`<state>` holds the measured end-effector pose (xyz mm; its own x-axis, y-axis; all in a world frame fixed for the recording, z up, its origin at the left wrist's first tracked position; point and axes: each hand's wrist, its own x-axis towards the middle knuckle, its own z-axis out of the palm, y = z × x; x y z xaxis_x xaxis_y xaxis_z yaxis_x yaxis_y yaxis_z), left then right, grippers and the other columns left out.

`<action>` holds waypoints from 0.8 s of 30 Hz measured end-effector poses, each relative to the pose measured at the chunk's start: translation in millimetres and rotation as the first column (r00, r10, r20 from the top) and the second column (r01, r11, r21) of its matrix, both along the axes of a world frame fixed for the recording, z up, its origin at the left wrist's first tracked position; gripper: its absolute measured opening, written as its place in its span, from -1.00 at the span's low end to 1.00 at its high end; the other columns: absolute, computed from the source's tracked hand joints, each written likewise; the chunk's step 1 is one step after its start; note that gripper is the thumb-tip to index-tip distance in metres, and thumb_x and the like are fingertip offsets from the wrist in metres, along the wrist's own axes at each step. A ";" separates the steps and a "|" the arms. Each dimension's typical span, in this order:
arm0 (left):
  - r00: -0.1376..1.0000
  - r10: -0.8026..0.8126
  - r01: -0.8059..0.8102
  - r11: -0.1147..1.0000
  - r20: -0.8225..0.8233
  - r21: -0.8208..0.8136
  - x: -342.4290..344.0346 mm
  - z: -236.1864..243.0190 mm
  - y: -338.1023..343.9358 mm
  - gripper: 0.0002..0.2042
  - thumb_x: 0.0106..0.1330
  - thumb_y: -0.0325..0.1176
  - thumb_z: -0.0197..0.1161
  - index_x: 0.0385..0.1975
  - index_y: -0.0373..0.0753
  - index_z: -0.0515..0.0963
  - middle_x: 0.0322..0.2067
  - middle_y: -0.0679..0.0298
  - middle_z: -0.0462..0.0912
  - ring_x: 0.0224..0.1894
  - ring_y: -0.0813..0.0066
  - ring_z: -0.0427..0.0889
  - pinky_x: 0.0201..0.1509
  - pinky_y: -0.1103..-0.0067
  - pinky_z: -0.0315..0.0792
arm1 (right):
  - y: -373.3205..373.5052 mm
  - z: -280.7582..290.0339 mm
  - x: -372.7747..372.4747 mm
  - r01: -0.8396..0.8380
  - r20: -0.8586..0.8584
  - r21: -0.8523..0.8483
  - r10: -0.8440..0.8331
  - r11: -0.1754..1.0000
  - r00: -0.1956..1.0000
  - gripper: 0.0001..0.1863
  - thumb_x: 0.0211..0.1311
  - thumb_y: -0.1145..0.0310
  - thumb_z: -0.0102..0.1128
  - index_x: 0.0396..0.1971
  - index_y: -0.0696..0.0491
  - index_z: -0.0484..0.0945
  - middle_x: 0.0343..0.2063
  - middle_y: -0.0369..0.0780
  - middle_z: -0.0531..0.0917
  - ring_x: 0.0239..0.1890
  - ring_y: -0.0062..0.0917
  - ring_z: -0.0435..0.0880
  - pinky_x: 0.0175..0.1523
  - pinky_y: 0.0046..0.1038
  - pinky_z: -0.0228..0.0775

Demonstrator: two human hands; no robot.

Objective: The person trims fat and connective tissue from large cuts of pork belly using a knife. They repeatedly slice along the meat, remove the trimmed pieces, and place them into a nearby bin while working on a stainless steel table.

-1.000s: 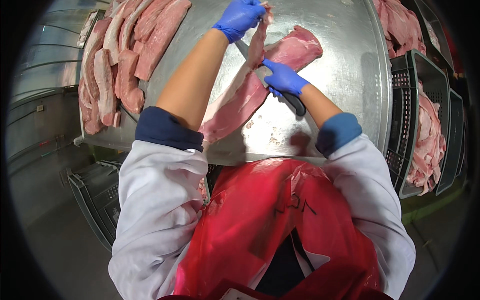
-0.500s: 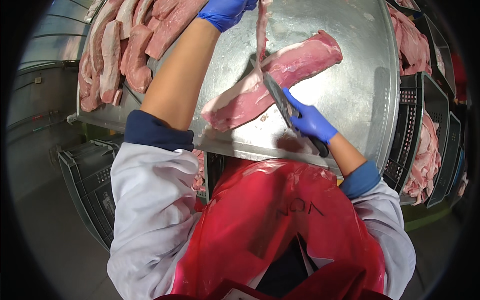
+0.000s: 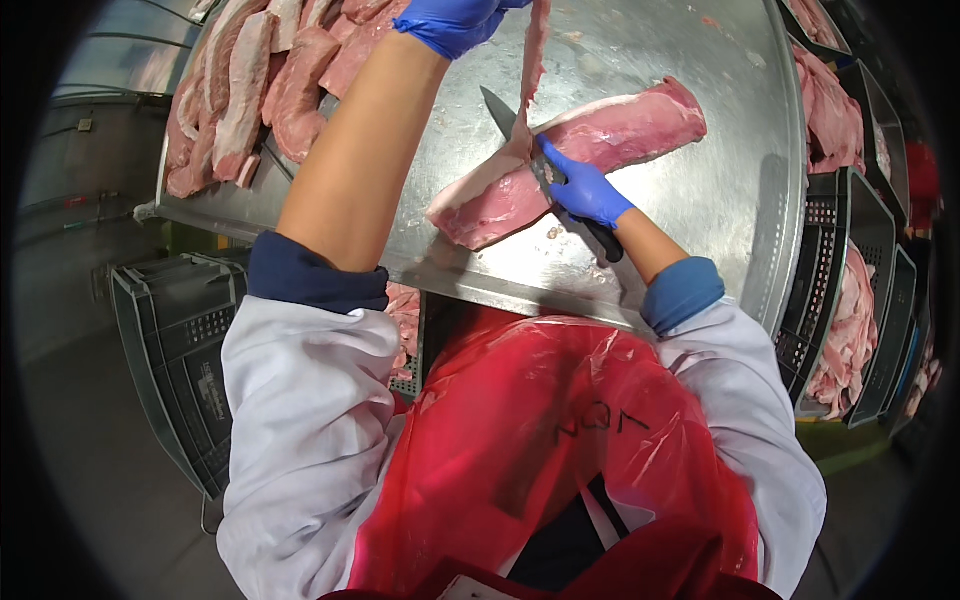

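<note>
In blue gloves, my left hand (image 3: 448,22) is at the top edge, gripping a thin strip of fat and trimming (image 3: 530,70) pulled upright from a long pink loin of meat (image 3: 640,125). The loin lies diagonally on the steel table (image 3: 730,80), pale fat along its upper side. My right hand (image 3: 585,190) grips the black-handled knife (image 3: 600,240), index finger stretched toward the blade. The blade crosses the loin beneath the hanging strip, its tip (image 3: 492,100) showing beyond it at the upper left.
Several loins (image 3: 240,100) are piled at the table's upper left. At right stand grey crates with meat (image 3: 845,320) and pink cuts (image 3: 830,110). Another crate (image 3: 170,350) is at lower left, beside one with trimmings (image 3: 402,330) under the table edge.
My right hand moved down and right, then back up and left with the knife. My left hand rose with the strip. The loin now sits further right in view.
</note>
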<state>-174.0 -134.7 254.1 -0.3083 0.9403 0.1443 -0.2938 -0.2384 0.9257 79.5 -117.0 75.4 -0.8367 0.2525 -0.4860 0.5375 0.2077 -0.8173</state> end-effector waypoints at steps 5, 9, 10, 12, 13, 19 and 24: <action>0.997 0.073 -0.071 0.996 -0.037 0.053 -29.8 30.0 -46.4 -0.87 0.38 -0.45 0.11 -0.18 -0.25 0.58 -0.58 0.54 0.37 -0.65 0.78 0.20 -0.59 0.76 0.06 | -41.9 4.2 74.0 -0.089 0.021 -0.125 0.092 0.988 0.996 -0.14 0.32 0.42 0.00 0.56 -0.37 -0.10 -0.45 -0.14 0.69 -0.59 -0.53 0.64 -0.41 -0.47 0.53; 0.998 -0.015 0.013 1.000 0.061 0.027 -16.9 39.1 -41.3 -0.86 0.38 -0.44 0.11 -0.16 -0.27 0.57 -0.58 0.51 0.37 -0.65 0.78 0.21 -0.60 0.77 0.07 | -39.1 -5.6 7.3 0.001 -0.017 -0.120 -0.003 0.993 1.000 -0.16 0.31 0.42 -0.01 0.56 -0.29 -0.07 -0.53 -0.16 0.65 -0.62 -0.50 0.63 -0.45 -0.43 0.52; 0.997 0.022 -0.025 0.999 0.072 0.040 -7.0 44.9 -42.7 -0.85 0.38 -0.44 0.12 -0.14 -0.27 0.56 -0.59 0.51 0.36 -0.65 0.78 0.21 -0.60 0.76 0.08 | -43.4 -10.4 -5.4 -0.006 -0.034 -0.068 0.003 0.998 0.999 -0.17 0.31 0.41 -0.02 0.56 -0.28 -0.06 -0.52 -0.14 0.66 -0.61 -0.48 0.63 -0.43 -0.41 0.53; 0.989 0.088 -0.096 0.993 0.117 0.068 -13.2 48.1 -53.7 -0.83 0.38 -0.44 0.12 -0.10 -0.29 0.56 -0.59 0.50 0.35 -0.65 0.78 0.20 -0.61 0.76 0.09 | -53.7 -11.1 -26.6 -0.026 -0.063 0.034 0.028 0.999 0.998 -0.18 0.31 0.41 -0.03 0.56 -0.26 -0.06 -0.51 -0.11 0.66 -0.59 -0.45 0.64 -0.40 -0.38 0.54; 0.983 0.106 -0.119 0.989 0.151 0.085 -23.9 49.7 -60.3 -0.81 0.38 -0.44 0.12 -0.08 -0.31 0.55 -0.59 0.49 0.35 -0.65 0.78 0.20 -0.61 0.76 0.09 | -62.3 -5.2 -7.4 -0.046 -0.090 0.086 0.054 0.995 0.995 -0.17 0.30 0.39 -0.03 0.56 -0.24 -0.07 -0.50 -0.05 0.67 -0.58 -0.40 0.65 -0.31 -0.35 0.57; 0.982 0.109 -0.139 0.968 0.152 0.206 -29.7 87.5 -117.4 -0.76 0.39 -0.45 0.12 0.00 -0.37 0.53 -0.58 0.50 0.33 -0.64 0.78 0.20 -0.62 0.77 0.07 | -75.8 7.4 -21.8 -0.177 -0.006 0.002 0.177 0.984 0.984 -0.13 0.29 0.38 -0.01 0.56 -0.26 -0.14 -0.48 0.02 0.69 -0.50 -0.24 0.73 -0.23 -0.26 0.59; 0.966 0.196 -0.235 0.937 0.168 0.260 -43.7 104.9 -122.9 -0.76 0.41 -0.47 0.08 0.00 -0.42 0.51 -0.58 0.49 0.33 -0.65 0.78 0.18 -0.63 0.77 0.08 | -97.5 -13.4 -33.2 -0.186 -0.107 0.199 0.210 0.962 0.972 -0.18 0.34 0.38 -0.02 0.56 -0.22 -0.11 -0.45 0.07 0.69 -0.48 -0.15 0.73 -0.28 -0.23 0.58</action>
